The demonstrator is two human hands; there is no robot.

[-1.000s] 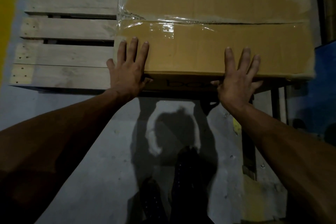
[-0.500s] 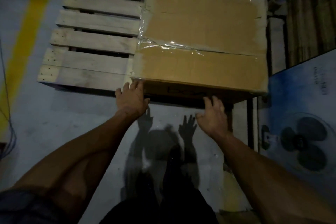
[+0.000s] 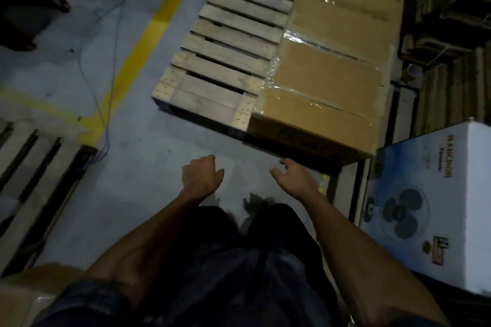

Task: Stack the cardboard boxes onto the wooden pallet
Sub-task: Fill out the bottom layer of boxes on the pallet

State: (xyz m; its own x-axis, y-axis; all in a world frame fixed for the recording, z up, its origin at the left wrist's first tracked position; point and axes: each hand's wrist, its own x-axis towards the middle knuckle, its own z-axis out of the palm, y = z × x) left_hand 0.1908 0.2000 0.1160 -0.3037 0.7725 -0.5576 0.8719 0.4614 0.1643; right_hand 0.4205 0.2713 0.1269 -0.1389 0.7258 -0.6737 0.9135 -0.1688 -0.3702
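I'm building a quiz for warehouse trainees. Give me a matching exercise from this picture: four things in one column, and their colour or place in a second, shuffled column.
Things:
1. cardboard box
2. wooden pallet
3. floor line
4. fan carton

Descriptions:
A. yellow, painted on the floor
B. white and blue, at the right edge
C. bare slats, left of the brown box
D. brown, taped, on the pallet's right side

Pairs: 1-D, 2-C, 3-A, 4-B

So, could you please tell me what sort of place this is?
Probably a warehouse or stockroom: a wooden pallet carrying taped cardboard boxes, a yellow floor line, and a boxed fan nearby.
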